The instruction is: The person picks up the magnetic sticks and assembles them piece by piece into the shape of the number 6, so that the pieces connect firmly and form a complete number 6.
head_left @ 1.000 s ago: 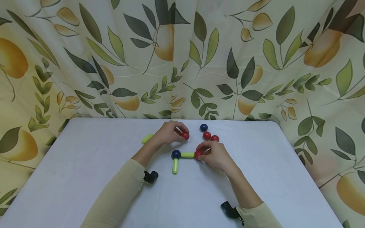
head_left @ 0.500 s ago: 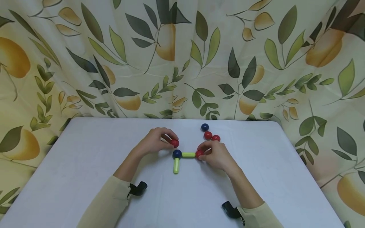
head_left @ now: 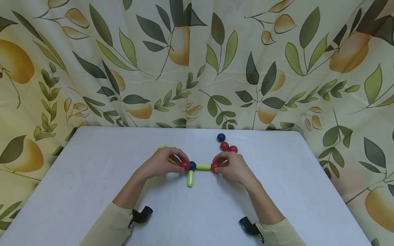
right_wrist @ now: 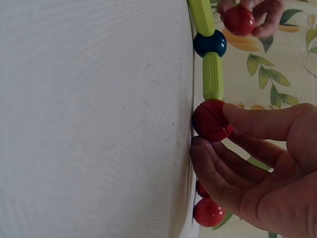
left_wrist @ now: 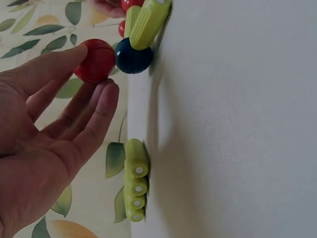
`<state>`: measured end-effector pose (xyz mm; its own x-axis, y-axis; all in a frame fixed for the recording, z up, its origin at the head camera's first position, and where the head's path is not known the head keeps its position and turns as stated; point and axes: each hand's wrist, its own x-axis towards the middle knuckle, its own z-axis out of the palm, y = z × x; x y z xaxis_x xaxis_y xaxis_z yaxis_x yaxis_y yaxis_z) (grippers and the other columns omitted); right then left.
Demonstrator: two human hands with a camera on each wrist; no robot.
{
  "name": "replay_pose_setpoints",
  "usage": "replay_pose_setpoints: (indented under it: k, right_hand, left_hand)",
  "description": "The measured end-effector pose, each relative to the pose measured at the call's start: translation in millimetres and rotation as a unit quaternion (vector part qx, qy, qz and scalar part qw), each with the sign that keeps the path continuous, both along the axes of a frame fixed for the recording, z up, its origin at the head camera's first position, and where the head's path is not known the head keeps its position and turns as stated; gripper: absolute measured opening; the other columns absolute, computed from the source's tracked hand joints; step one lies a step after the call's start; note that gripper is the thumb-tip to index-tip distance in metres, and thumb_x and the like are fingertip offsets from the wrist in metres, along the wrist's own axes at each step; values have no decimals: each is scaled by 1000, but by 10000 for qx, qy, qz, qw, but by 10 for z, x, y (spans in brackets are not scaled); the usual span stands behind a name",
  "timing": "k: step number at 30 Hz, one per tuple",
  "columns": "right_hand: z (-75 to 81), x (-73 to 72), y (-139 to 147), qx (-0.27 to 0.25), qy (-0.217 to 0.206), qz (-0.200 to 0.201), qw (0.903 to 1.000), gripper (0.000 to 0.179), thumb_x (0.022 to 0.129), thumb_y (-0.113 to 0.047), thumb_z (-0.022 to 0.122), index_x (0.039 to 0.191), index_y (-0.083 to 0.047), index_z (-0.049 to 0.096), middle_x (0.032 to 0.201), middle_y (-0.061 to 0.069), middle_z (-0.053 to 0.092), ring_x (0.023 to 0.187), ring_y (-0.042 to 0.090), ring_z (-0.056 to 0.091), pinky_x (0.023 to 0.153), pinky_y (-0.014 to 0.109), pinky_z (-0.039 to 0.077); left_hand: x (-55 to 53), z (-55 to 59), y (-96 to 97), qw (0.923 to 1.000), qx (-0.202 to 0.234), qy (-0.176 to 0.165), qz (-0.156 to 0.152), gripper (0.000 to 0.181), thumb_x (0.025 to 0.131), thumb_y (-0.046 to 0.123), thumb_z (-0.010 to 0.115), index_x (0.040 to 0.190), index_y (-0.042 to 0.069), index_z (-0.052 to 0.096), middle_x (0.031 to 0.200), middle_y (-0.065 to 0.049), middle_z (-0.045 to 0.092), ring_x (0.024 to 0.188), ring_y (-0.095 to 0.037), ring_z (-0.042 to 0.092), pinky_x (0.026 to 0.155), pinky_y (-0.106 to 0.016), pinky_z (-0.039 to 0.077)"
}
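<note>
My left hand (head_left: 162,162) pinches a red ball (left_wrist: 95,61) between thumb and fingers, close against the left side of a dark blue ball (left_wrist: 133,55). Whether the two balls touch is hard to tell. From the blue ball one lime-green magnetic rod (head_left: 203,166) runs right and a second green rod (head_left: 190,179) points toward me. At the right rod's far end sits another red ball (right_wrist: 213,120), which my right hand (head_left: 233,167) holds with thumb and fingertips on the tabletop.
Behind my right hand lie two red balls (head_left: 224,146) and a loose dark blue ball (head_left: 221,137). Several green rods (left_wrist: 136,183) lie in a row beyond my left hand, mostly hidden in the head view. A patterned curtain (head_left: 197,85) hangs behind the white table (head_left: 92,153).
My left hand has moved left and then nearer to me, carrying its red ball down beside the blue ball. My right hand keeps its hold in the same place.
</note>
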<state>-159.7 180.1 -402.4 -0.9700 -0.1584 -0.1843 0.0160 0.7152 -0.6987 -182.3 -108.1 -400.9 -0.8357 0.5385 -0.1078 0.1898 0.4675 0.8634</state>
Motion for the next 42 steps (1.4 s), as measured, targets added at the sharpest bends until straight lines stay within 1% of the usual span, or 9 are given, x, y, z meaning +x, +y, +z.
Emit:
replay_pose_setpoints:
  k: [5, 9, 16, 21, 28, 34, 39, 42]
  right_hand:
    - [4, -3, 2, 15, -30, 8, 10000, 23, 89, -10, 81, 111, -11, 77, 105, 5, 74, 93, 21, 67, 79, 34, 58]
    - [14, -6, 6, 32, -27, 2, 10000, 23, 89, -10, 81, 111, -11, 77, 105, 6, 75, 93, 22, 67, 80, 34, 58]
    - [26, -14, 8, 69, -1, 3, 10000, 22, 89, -11, 81, 111, -11, 78, 105, 6, 75, 93, 22, 67, 82, 35, 58]
    - [24, -24, 11, 67, -9, 38, 10000, 22, 90, -11, 81, 112, -12, 78, 106, 5, 75, 94, 22, 67, 81, 35, 57]
    - [23, -30, 15, 59, -11, 34, 10000, 23, 90, -12, 81, 112, -12, 77, 105, 5, 75, 93, 22, 67, 81, 35, 57]
    - [2, -29, 12, 69, -32, 20, 10000, 22, 90, -11, 81, 112, -12, 77, 105, 5, 75, 93, 21, 67, 81, 35, 58]
    - [-11, -27, 10, 54, -87, -6, 9999, 23, 90, -11, 81, 112, -12, 77, 106, 5, 75, 93, 21, 67, 81, 34, 58]
    - [-17, -28, 9, 46, -105, -8, 9999, 23, 90, -11, 81, 112, -12, 77, 106, 5, 75, 93, 21, 67, 81, 34, 58]
  left_hand:
    - [89, -23, -16, 9996, -9, -53, -290, 27, 86, 8, 84, 109, 20, 77, 110, 1, 72, 97, -18, 69, 82, -33, 60]
    - [149, -35, -16, 9988, -54, -163, -463, 27, 86, 8, 84, 109, 20, 77, 110, 1, 70, 97, -18, 69, 81, -32, 60]
    - [251, -52, 2, 9975, -89, -304, -639, 27, 85, 8, 85, 108, 20, 76, 106, 2, 71, 96, -17, 69, 81, -30, 60]
    - [307, -55, 22, 9960, -214, -344, -791, 27, 84, 6, 86, 105, 21, 76, 106, 3, 70, 94, -17, 68, 82, -30, 60]
    - [345, -30, 53, 9946, -389, -373, -887, 27, 83, 6, 86, 103, 22, 75, 105, 3, 70, 95, -18, 67, 82, -32, 60]
    - [391, -46, 81, 9938, -400, -288, -994, 25, 83, 5, 86, 100, 20, 75, 101, 4, 70, 91, -17, 68, 78, -28, 59]
    - [431, -69, 107, 9935, -418, -234, -1032, 25, 82, 4, 86, 98, 19, 75, 99, 4, 69, 89, -16, 68, 76, -25, 58]
    - [447, -76, 128, 9935, -437, -146, -1036, 24, 82, 4, 86, 97, 18, 75, 98, 4, 69, 89, -17, 67, 76, -25, 57]
